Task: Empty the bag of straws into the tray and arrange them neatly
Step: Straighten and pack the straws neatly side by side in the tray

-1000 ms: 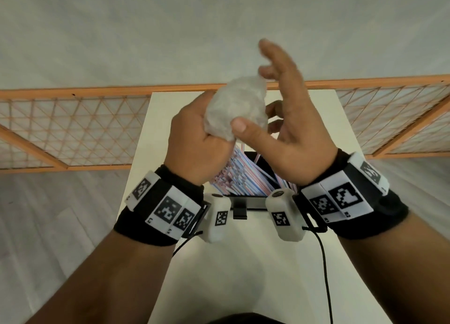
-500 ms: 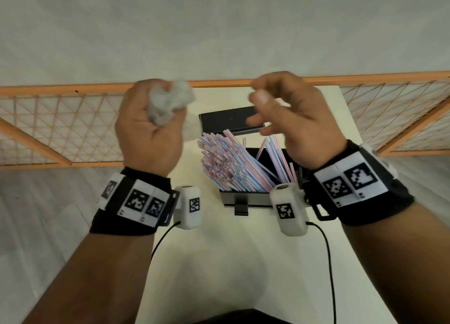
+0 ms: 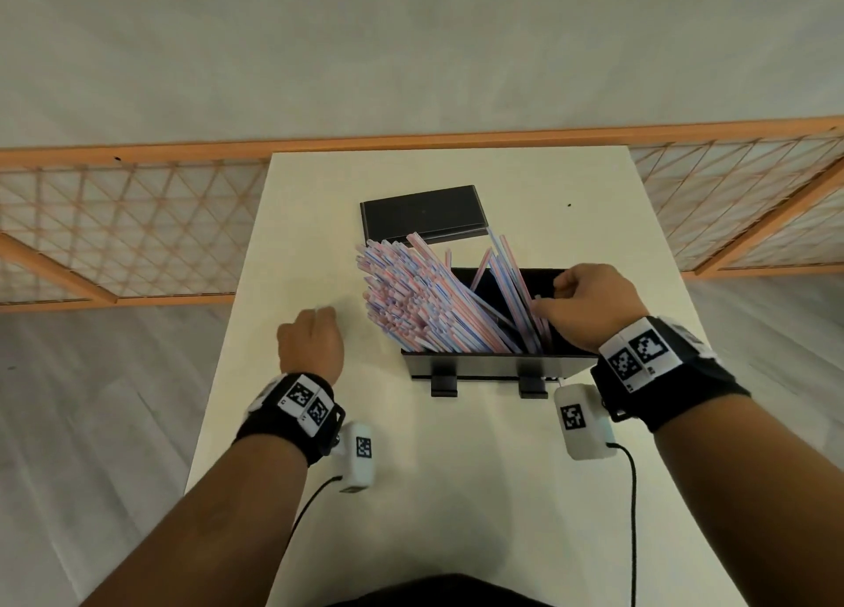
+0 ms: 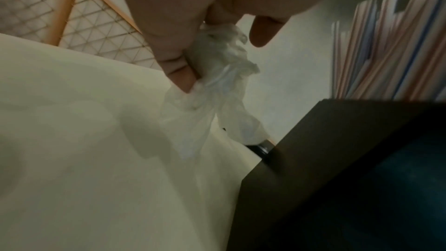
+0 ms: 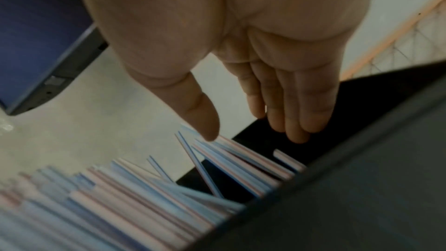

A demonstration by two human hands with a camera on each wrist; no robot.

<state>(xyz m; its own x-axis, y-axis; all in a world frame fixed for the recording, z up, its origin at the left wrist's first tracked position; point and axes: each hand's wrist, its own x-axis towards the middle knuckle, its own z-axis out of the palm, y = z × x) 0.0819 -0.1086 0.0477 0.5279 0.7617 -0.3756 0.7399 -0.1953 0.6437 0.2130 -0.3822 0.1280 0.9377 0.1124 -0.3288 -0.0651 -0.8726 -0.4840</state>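
Observation:
Striped pink, blue and white straws (image 3: 424, 305) stand leaning in a loose fan in the black tray (image 3: 498, 369), mostly on its left side, with a few crossed on the right. My left hand (image 3: 315, 328) is low over the table to the left of the tray. It grips the crumpled clear plastic bag (image 4: 217, 75), whose loose end hangs to the tabletop. My right hand (image 3: 550, 293) reaches over the tray's right part, its fingers (image 5: 296, 131) fairly straight and the thumb out. They are just above the rightmost straws (image 5: 241, 159) and hold nothing.
A flat black lid (image 3: 422, 213) lies on the white table (image 3: 593, 204) behind the tray. An orange lattice fence (image 3: 137, 232) runs past the table's far edge on both sides. Cables trail from both wrist cameras across the near tabletop.
My left hand came down from chest height to the table left of the tray, still gripping the bag. My right hand dropped from mid-air to the straws on the tray's right.

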